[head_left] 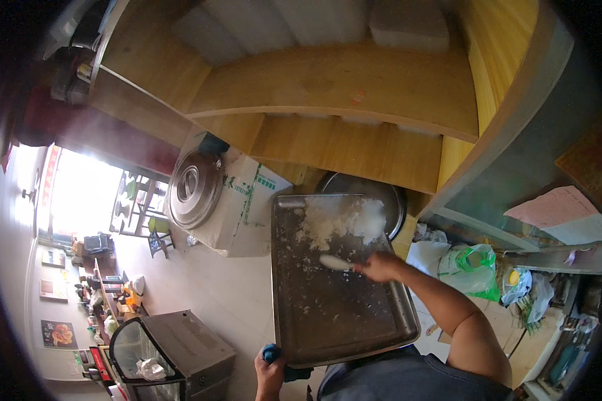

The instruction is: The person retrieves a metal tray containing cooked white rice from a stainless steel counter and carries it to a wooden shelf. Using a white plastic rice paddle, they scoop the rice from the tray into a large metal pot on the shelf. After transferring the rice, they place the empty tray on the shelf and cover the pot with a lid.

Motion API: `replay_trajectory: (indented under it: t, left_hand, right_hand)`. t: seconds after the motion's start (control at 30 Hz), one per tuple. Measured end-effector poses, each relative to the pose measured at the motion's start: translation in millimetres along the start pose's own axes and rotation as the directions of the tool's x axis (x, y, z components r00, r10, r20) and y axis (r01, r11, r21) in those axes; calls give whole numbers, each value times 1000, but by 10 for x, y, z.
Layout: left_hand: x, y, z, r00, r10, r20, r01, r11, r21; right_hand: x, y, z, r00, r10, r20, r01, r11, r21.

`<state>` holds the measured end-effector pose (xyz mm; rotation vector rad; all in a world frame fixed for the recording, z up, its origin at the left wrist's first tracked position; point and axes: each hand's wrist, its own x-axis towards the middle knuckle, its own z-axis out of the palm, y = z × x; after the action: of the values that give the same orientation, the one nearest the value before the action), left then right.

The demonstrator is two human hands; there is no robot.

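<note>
A large dark metal tray [341, 316] lies before me, its near edge close to my body. Clumps of what looks like white cooked rice [323, 225] cover its far end, with stray grains scattered lower down. My right hand [381, 267] grips a pale rice paddle [335, 262], whose blade is over the tray just below the rice. At the near left corner, my left hand [269, 372] is closed around a dark teal cloth [271, 353] against the tray. Past the far end, partly hidden under the tray, shows a round dark vessel [400, 203] with a metallic rim.
Beyond the tray rises a wooden shelf unit [331, 95]. A white box [251, 220] with a round steel lid [193, 188] stands left of it. A glass-fronted cabinet [195, 346] is lower left. Plastic bags [469, 268] lie at right. Steam hazes the upper left.
</note>
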<state>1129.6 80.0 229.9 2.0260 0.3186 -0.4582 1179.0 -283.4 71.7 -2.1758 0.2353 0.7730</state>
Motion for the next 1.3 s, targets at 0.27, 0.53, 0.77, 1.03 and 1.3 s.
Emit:
replay_trajectory:
  t: [0.27, 0.53, 0.77, 1.03, 1.3]
  left_hand:
    - [11, -13, 14, 998, 61, 4, -61, 998, -9]
    - [40, 108, 71, 1000, 16, 18, -17, 999, 35]
    - [84, -62, -20, 999, 21, -30, -22, 999, -25]
    - [89, 23, 37, 1000, 16, 19, -16, 999, 28]
    - [-45, 308, 137, 997, 71, -23, -71, 997, 15]
  right_hand:
    - [155, 265, 63, 970, 209, -126, -195, 974, 115]
    - [336, 892, 466, 893, 293, -343, -259, 955, 141]
    - [-345, 124, 333, 998, -7, -63, -2, 990, -141]
    - [-92, 551, 210, 844, 423, -330, -419, 904, 86]
    - [-456, 371, -309, 929, 357, -99, -367, 848, -383]
